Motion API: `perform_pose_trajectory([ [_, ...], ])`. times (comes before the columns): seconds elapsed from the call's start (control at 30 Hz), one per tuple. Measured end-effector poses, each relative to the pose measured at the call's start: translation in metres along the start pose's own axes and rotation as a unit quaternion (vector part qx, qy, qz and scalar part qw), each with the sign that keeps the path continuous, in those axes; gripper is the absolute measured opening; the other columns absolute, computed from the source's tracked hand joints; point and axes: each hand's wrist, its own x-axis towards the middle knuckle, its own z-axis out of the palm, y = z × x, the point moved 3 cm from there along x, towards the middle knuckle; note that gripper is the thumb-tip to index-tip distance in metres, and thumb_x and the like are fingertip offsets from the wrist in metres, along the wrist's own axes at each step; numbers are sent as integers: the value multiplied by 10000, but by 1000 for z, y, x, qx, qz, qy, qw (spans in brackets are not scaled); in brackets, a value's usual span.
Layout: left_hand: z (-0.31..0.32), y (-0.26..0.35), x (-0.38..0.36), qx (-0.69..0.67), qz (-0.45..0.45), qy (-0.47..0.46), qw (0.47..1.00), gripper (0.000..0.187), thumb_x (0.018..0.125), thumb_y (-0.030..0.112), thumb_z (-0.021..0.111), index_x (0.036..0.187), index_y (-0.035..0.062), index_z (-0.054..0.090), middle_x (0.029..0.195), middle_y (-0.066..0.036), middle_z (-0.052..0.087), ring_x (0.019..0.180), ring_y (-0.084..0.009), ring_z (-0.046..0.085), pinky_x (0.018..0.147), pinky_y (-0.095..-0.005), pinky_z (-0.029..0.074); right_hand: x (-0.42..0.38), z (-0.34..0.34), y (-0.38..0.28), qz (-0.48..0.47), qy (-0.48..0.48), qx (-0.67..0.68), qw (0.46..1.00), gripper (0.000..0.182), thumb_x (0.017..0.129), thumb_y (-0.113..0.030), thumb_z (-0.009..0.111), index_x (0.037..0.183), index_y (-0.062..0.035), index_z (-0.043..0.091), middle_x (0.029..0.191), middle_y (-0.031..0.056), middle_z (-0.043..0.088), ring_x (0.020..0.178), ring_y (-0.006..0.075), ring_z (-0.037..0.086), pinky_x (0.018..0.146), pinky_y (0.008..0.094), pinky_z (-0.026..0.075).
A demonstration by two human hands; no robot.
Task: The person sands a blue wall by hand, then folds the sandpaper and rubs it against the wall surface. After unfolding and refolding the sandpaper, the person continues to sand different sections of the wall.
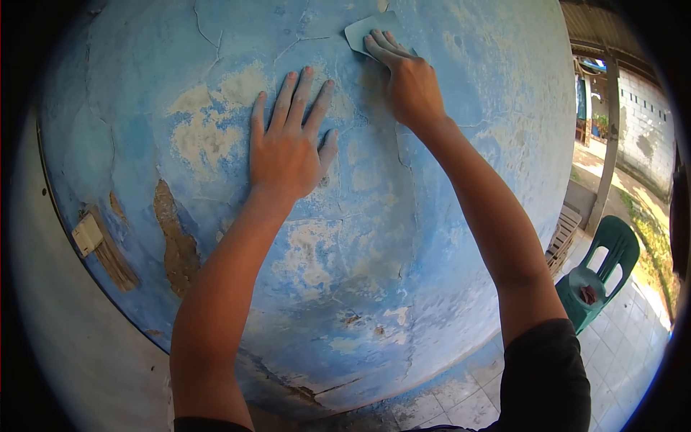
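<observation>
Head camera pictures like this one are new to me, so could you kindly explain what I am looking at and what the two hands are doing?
The one picture comes from a camera worn on a person's head, looking forward at their own bare hands; its wide lens bends the flat wall into a ball shape. The blue wall is cracked, with paint peeled off in pale and brown patches. The left hand lies flat on the wall, fingers spread, holding nothing. The right hand presses a small greyish sheet, perhaps sandpaper, against the wall higher up. A light switch sits on the wall at left. At right, a green plastic chair stands on the tiled floor.
</observation>
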Motion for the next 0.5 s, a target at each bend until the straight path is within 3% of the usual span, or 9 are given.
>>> perform_pose_trajectory([
  [0.2, 2, 7, -3, -4, -14, 7, 1000, 744, 1024, 471, 651, 1698, 283, 399, 1784, -44, 322, 1634, -240, 306, 1311, -554, 222, -98, -22, -42, -49, -69, 44, 995, 468, 949, 24, 655, 1399, -86, 720, 1518, 121, 650, 1421, 309, 607, 1180, 453, 531],
  [0.33, 3, 8, -1, -3, -13, 8, 1000, 756, 1016, 488, 660, 1694, 270, 407, 1779, -45, 333, 1637, -239, 298, 1307, -569, 221, -48, -4, -22, -47, -17, 27, 998, 474, 946, 25, 632, 1405, -68, 710, 1522, 122, 648, 1427, 311, 603, 1165, 437, 542],
  [0.4, 2, 8, 2, -14, -10, 11, 1000, 765, 1010, 499, 666, 1692, 266, 410, 1776, -43, 337, 1638, -239, 294, 1307, -572, 218, -10, 2, -14, -3, 18, 18, 1000, 470, 956, 19, 608, 1410, -56, 701, 1521, 134, 647, 1437, 319, 591, 1142, 434, 557],
  [0.5, -2, 3, 6, -22, 13, 4, 1000, 789, 999, 522, 676, 1691, 253, 411, 1770, -23, 350, 1640, -233, 289, 1309, -569, 209, -2, 5, -12, 3, 11, 16, 1000, 468, 956, 12, 602, 1413, -38, 691, 1526, 147, 640, 1447, 328, 577, 1133, 444, 561],
])
